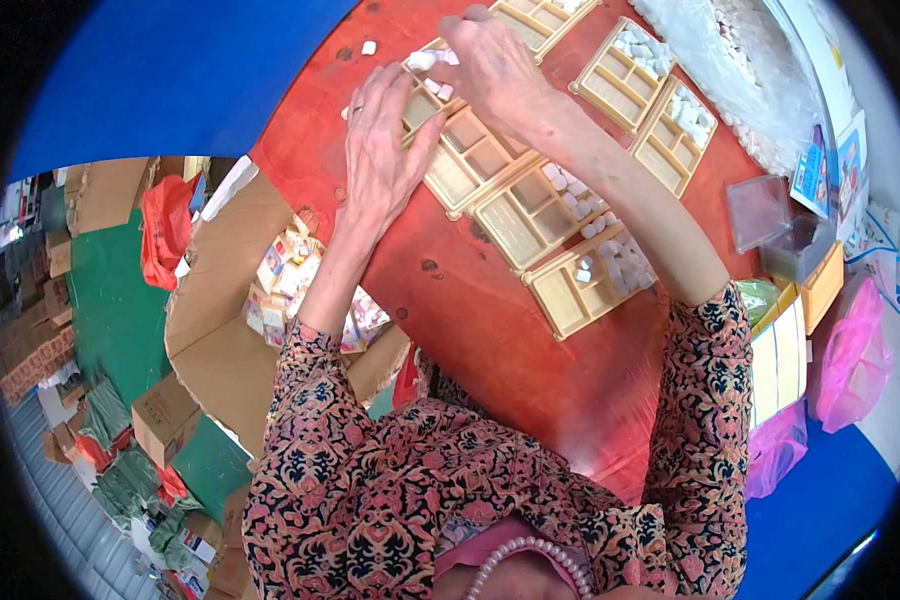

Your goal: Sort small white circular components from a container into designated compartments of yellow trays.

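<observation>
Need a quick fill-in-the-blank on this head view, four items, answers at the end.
1. Of the left hand and the right hand, the one higher in the picture is the ____.
2. The table under the beige trays is ____ in colour.
3. The small pieces in the trays' compartments are ____ in colour.
4. The open box left of the table, with small packs inside, is made of ____.

Missing words: right; red; white; cardboard
</observation>
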